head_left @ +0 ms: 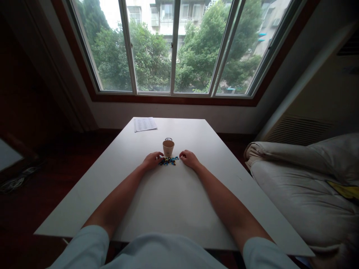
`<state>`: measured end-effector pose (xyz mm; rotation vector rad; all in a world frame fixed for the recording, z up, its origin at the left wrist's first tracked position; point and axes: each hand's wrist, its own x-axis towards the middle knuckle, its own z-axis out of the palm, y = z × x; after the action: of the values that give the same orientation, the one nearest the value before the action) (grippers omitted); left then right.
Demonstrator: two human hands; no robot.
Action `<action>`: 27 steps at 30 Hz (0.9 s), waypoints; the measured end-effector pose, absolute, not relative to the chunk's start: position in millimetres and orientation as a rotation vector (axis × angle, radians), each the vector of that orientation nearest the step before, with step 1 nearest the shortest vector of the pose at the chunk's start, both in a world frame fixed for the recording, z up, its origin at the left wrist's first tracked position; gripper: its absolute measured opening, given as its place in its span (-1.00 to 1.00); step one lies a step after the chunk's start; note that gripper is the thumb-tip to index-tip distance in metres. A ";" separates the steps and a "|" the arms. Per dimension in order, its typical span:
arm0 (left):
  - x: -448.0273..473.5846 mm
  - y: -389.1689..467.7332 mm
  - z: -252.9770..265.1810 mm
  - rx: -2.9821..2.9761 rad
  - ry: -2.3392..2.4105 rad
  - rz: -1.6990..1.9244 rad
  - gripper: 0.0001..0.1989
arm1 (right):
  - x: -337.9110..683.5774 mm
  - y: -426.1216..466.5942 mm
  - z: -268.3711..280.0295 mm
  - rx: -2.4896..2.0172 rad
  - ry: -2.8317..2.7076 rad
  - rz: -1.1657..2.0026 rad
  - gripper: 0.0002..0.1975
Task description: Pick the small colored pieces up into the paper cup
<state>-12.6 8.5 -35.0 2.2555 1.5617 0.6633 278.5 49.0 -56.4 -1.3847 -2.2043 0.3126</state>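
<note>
A tapered brown paper cup (168,148) stands upright near the middle of the white table, its mouth facing up. Just in front of it lies a loose pile of small blue, yellow and black pieces (168,161), too small to name. My left hand (153,160) rests at the pile's left edge, fingers loosely bent and apart, with the fingertips close to the pieces. On the right side, my right hand (189,158) lies on the table with its fingers curled together. Whatever may be between those fingertips is hidden.
Behind the cup sits a small dark-rimmed round object (168,139). Printed paper sheets (145,124) lie at the far left of the white table (168,201). To the right is a padded pale cover (291,186); a window (172,48) is beyond.
</note>
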 end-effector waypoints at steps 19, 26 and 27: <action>-10.6 15.1 -41.4 2.300 1.530 0.692 -0.72 | 272.1 42.9 -57.0 -1.210 -2.265 0.340 -0.77; -11.9 15.4 -41.6 2.317 1.534 0.687 -0.72 | 275.9 45.4 -49.7 -1.181 -2.246 0.381 -0.82; -12.1 15.9 -42.0 2.320 1.530 0.686 -0.72 | 278.4 46.8 -46.8 -1.164 -2.272 0.418 -0.81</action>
<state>-12.1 15.9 -42.0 2.3198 1.5303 0.6855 278.4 46.8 -46.8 -1.1637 -2.2724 0.4182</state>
